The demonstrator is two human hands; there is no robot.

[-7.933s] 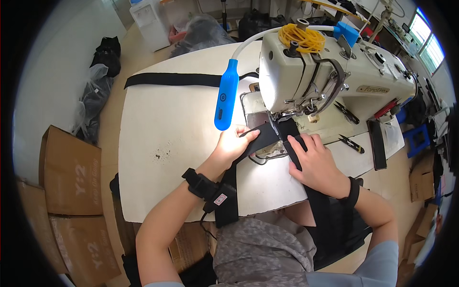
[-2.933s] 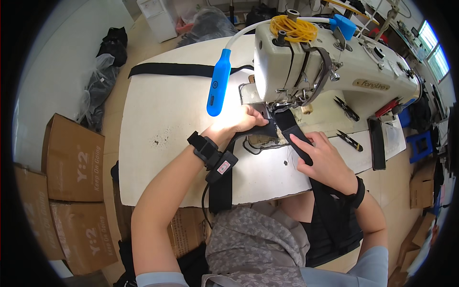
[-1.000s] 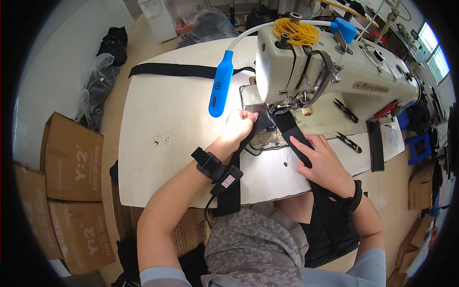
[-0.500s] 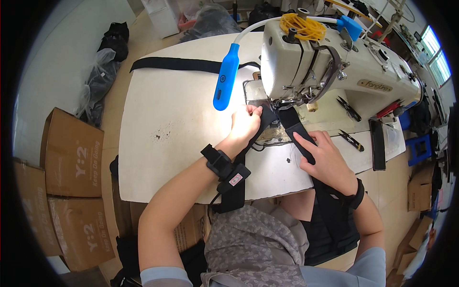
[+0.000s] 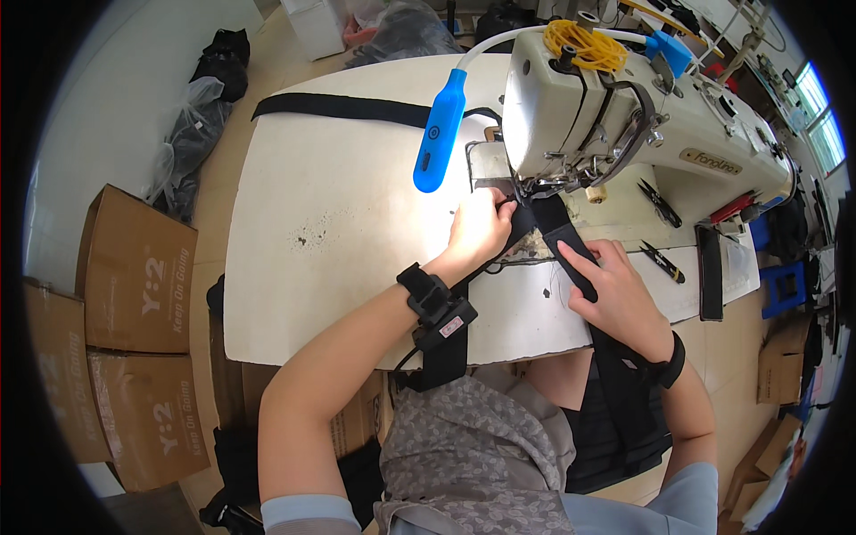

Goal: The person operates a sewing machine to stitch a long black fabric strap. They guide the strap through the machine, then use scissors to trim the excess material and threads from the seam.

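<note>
Under the presser foot of a cream sewing machine [image 5: 544,111], two lengths of black webbing strap meet at the needle. My left hand [image 5: 481,230] pinches the left strap [image 5: 520,227] close by the foot, fingers closed and partly hiding it. The right strap [image 5: 553,214] runs from the foot toward me, and my right hand [image 5: 617,290] grips it between thumb and fingers. Both straps continue over the table's front edge toward my lap. A blue lamp [image 5: 440,134] on a white bent neck hangs above my left hand, lighting it brightly.
On the white table [image 5: 357,267], another black strap [image 5: 343,107] lies at the far left. Two thread snips [image 5: 662,203] and a flat black strip [image 5: 709,272] lie at the right. Cardboard boxes [image 5: 143,267] stack at left; a blue stool [image 5: 783,283] stands right.
The whole view has shifted slightly. My left fingers have moved a little closer to the presser foot and cover more of the strap. My right hand keeps its hold on the other strap.
</note>
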